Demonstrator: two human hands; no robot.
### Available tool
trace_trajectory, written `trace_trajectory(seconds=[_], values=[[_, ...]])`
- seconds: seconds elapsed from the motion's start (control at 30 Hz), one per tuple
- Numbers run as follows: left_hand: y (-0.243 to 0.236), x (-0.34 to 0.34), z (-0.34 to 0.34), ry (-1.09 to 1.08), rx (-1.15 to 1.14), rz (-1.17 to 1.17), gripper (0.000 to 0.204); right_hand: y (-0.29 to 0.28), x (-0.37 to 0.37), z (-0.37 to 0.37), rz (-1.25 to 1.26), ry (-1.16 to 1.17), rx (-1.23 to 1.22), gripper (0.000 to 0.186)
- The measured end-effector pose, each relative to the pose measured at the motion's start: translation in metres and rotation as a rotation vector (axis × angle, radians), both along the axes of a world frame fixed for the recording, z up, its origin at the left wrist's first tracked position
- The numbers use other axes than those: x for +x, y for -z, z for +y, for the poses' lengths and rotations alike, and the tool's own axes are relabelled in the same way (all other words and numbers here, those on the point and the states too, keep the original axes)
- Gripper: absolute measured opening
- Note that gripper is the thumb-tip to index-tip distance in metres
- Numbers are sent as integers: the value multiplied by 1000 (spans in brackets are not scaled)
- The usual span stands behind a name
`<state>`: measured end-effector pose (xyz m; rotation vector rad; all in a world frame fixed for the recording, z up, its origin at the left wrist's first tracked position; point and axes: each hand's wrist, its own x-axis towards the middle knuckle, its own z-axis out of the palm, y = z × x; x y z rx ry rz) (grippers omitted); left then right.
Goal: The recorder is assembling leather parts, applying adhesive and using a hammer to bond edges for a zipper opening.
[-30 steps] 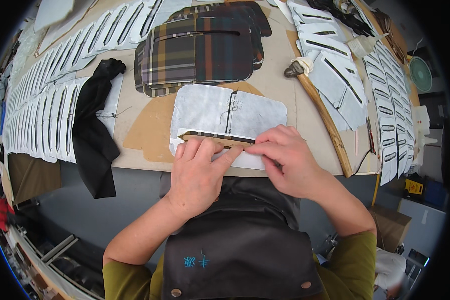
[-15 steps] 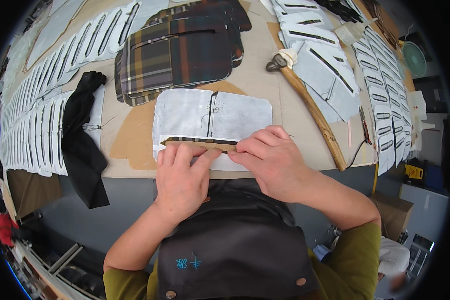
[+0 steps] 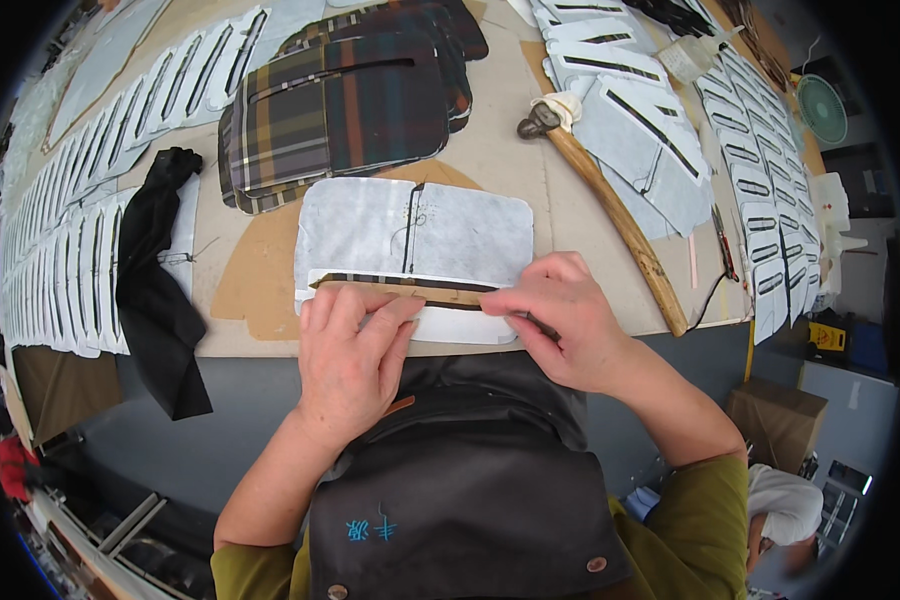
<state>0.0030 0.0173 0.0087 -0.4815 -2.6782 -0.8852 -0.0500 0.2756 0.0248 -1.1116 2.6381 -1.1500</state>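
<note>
Tan and narrow, a strip (image 3: 452, 297) is lying under the bent fingers of the left hand (image 3: 348, 345), which are pressing close together and hiding its near left part. The right hand's (image 3: 562, 322) fingertips are touching its right end; I cannot tell whether they are pinching. Along its far edge, a dark plaid band (image 3: 380, 280) is showing on a white panel (image 3: 475, 225). Farther out, stacked plaid panels (image 3: 385, 110) are lying beyond, a wooden-handled hammer (image 3: 617, 210) is lying rightward, and black cloth (image 3: 158, 290) is covering some slotted white pieces (image 3: 60, 265) leftward.
</note>
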Motion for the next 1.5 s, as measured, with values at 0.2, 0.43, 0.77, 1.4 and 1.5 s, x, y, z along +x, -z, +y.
trace_trajectory(seconds=[0.2,0.43,0.77,1.4,1.5], values=[[6,0,-2,-11,35,42,22,4,4,13,105,-28,-22,38],[15,2,-2,-18,144,164,21,-6,-1,-46,-32,64,-122,41],[14,4,-3,-9,111,125,12,4,-1,-51,30,-54,-48,37],[12,16,-7,-80,124,111,24,0,-50,47,115,624,293,31],[12,15,-5,-86,137,125,23,8,-61,55,91,678,308,31]])
